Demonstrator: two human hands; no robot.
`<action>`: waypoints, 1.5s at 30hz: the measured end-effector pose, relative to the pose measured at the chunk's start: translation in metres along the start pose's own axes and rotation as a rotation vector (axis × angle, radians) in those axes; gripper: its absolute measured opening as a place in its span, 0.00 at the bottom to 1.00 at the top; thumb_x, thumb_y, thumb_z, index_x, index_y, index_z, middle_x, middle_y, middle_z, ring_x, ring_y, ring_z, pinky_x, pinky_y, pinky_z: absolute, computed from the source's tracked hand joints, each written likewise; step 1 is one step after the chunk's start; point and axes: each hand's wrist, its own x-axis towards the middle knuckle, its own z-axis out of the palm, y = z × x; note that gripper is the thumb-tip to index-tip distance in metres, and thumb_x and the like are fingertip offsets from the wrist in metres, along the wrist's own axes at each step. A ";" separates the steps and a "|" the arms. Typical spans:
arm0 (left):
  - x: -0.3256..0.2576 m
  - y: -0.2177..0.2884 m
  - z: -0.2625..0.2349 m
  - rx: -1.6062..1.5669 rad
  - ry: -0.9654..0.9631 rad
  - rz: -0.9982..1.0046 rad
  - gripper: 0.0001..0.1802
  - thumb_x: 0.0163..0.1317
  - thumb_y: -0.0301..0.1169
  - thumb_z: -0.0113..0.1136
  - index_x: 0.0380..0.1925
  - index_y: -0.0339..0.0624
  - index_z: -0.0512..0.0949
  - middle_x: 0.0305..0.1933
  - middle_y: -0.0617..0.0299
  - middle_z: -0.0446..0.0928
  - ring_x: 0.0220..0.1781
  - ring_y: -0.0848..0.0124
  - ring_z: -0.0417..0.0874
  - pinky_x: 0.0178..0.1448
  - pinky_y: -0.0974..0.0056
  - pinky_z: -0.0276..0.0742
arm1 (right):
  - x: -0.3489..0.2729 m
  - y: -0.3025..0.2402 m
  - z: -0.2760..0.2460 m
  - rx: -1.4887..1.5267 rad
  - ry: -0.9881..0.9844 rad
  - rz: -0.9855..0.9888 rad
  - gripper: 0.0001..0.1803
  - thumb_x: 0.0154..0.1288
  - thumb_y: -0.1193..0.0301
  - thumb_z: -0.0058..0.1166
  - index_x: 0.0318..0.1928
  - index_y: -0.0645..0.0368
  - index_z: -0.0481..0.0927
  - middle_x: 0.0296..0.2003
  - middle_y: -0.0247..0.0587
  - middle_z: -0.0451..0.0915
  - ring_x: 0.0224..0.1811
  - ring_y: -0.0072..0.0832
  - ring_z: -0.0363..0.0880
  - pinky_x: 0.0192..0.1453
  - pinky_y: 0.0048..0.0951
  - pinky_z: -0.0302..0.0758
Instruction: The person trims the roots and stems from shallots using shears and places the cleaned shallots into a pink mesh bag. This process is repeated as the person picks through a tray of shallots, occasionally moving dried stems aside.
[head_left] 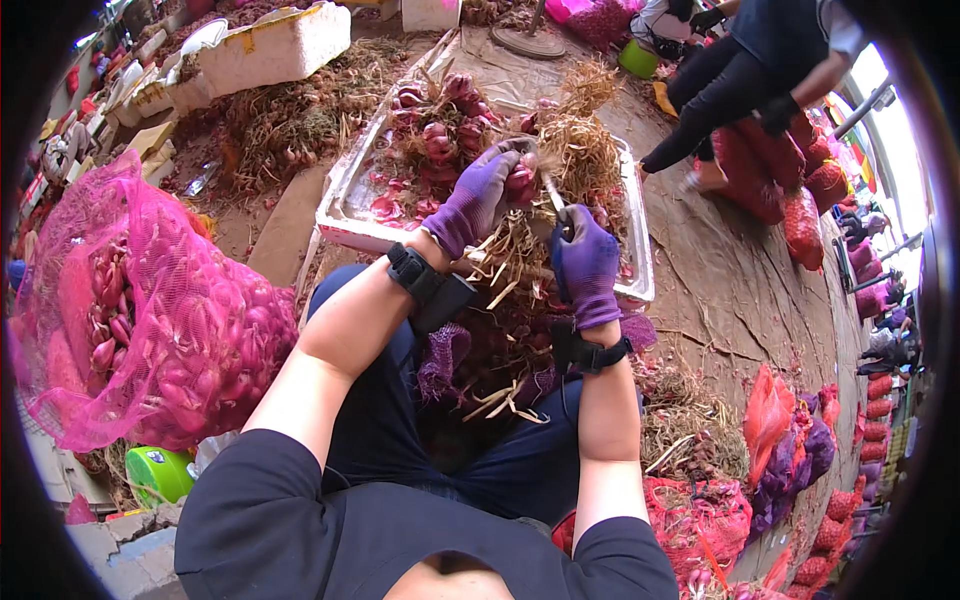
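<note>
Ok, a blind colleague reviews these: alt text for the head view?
Left hand in a purple glove grips a red shallot bunch; the gloved right hand holds a small blade to it, above a white foam tray.

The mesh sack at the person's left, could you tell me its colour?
Bright pink mesh sack, clearest in the head view.

Heaped shallots (pixel 440 130) crowd the white tray (pixel 345 195); pink mesh sack (pixel 140 310) blocks left
</note>
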 end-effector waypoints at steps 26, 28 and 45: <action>-0.010 0.015 0.034 0.453 0.234 0.574 0.30 0.70 0.30 0.51 0.70 0.44 0.55 0.54 0.66 0.72 0.49 0.80 0.73 0.54 0.73 0.72 | -0.010 -0.017 0.003 -0.037 -0.087 0.072 0.27 0.54 0.44 0.61 0.36 0.55 0.73 0.24 0.48 0.78 0.29 0.48 0.79 0.33 0.43 0.72; -0.011 0.016 0.034 0.416 0.229 0.539 0.29 0.69 0.30 0.53 0.69 0.44 0.57 0.51 0.67 0.73 0.45 0.81 0.74 0.52 0.73 0.74 | -0.010 -0.017 0.002 -0.065 -0.068 0.063 0.26 0.54 0.45 0.61 0.35 0.55 0.74 0.23 0.47 0.77 0.28 0.46 0.79 0.32 0.42 0.71; -0.004 0.016 0.005 -0.144 -0.205 0.086 0.10 0.71 0.35 0.49 0.47 0.46 0.73 0.35 0.68 0.75 0.37 0.72 0.77 0.61 0.48 0.73 | 0.002 0.000 -0.008 0.868 -0.100 0.256 0.27 0.61 0.46 0.58 0.41 0.59 0.73 0.20 0.31 0.73 0.19 0.21 0.71 0.24 0.23 0.69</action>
